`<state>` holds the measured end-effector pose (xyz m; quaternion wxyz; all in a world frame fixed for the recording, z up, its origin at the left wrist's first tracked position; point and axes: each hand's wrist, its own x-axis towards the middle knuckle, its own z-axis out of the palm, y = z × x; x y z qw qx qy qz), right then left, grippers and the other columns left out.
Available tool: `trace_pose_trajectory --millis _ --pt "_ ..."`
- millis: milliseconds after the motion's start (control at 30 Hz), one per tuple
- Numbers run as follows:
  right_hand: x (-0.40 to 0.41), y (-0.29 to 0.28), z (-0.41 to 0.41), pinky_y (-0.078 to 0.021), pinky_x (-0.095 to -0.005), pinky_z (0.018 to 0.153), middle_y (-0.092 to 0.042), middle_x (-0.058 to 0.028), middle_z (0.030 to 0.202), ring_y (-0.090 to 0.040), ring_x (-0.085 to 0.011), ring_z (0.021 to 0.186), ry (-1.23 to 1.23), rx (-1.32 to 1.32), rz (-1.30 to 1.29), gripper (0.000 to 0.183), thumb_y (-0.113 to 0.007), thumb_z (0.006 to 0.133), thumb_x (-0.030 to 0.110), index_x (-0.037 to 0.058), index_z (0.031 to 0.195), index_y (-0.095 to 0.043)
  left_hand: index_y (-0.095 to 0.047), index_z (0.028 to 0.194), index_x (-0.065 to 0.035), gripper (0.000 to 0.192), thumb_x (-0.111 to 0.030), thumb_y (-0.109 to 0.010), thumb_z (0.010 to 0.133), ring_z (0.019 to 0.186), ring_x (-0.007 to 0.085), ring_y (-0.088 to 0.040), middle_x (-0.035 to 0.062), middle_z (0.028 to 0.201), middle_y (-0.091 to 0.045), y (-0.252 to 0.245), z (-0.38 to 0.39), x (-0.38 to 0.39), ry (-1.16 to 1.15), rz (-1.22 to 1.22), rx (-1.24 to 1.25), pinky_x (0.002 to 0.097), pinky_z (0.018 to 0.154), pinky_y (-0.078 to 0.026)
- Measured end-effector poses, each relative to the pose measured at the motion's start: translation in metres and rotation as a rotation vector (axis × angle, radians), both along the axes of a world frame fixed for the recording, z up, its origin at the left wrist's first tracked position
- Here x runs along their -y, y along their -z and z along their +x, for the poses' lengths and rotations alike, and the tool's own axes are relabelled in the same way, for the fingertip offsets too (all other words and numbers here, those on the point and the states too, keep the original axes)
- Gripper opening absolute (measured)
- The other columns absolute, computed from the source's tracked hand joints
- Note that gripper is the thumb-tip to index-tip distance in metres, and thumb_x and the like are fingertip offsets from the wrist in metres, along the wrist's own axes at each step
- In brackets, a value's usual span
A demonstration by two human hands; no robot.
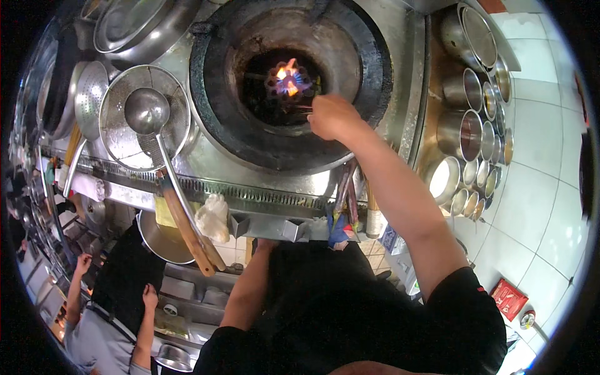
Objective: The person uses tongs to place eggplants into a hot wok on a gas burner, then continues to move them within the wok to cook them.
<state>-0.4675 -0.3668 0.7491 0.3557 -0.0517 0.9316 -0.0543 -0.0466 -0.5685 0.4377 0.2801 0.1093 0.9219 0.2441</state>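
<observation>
My right hand point(333, 117) reaches over the near right part of a round wok burner point(290, 152). Its fingers are closed around a thin dark object point(302, 109) that points into the burner opening; what it is cannot be made out. Orange and blue flames point(289, 80) rise from the burner head in the middle. Just below my right forearm, two long purple eggplants point(346, 190) lean across the stove's front edge beside a blue cloth point(336, 232). My left hand point(267, 244) is low at the stove's front edge, mostly hidden by it.
Left of the burner, a steel ladle point(147, 111) rests on a wire-mesh strainer point(117, 140), handles jutting over the front edge. Steel seasoning pots point(461, 136) line the right side. A bamboo brush point(373, 220) hangs at the front. A co-worker point(101, 337) stands at lower left.
</observation>
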Motion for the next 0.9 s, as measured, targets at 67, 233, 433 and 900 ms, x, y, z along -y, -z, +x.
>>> trace_pose_trajectory --millis 67,233,433,900 --pt "0.01 0.015 -0.007 -0.0545 -0.0448 0.088 -0.069 -0.0248 0.106 -0.068 -0.0383 0.101 -0.022 0.021 0.003 0.023 -0.062 0.081 0.01 -0.0033 0.097 -0.072 -0.055 0.133 -0.0138 0.044 -0.037 -0.056 0.094 0.118 0.0357 -0.057 0.013 0.128 -0.061 0.002 0.009 0.008 -0.008 -0.005 0.014 0.053 0.103 -0.042" --pt "0.032 0.012 -0.011 -0.054 -0.0443 0.089 -0.069 -0.0233 0.108 -0.067 -0.0373 0.103 0.044 -0.039 0.003 0.026 -0.063 0.084 0.014 -0.0018 0.101 -0.072 -0.051 0.136 -0.0119 0.055 -0.042 -0.056 0.09 0.127 0.0411 -0.05 0.0181 0.135 -0.057 0.018 0.044 0.021 -0.157 0.026 0.149 0.0533 0.109 -0.035" --pt "-0.053 -0.087 0.062 -0.053 -0.0468 0.081 -0.069 -0.0233 0.103 -0.067 -0.0395 0.094 0.04 -0.504 -0.12 0.045 -0.068 0.088 0.037 -0.0044 0.107 -0.068 -0.047 0.138 -0.0097 0.058 -0.043 -0.055 0.091 0.117 0.0452 -0.056 0.0234 0.126 -0.061 -0.015 0.035 0.038 -0.376 0.051 0.398 0.0534 0.095 -0.047" --pt "-0.102 -0.112 0.209 -0.0271 -0.019 0.045 -0.054 -0.0019 0.084 -0.036 -0.0034 0.051 0.695 0.422 -1.456 0.043 -0.052 0.102 0.033 -0.0027 0.127 -0.054 -0.072 0.102 -0.0052 0.04 -0.042 -0.064 0.089 0.098 0.0392 -0.066 0.0206 0.101 -0.07 -0.126 0.074 0.002 -0.884 0.149 0.316 0.0472 0.086 -0.052"
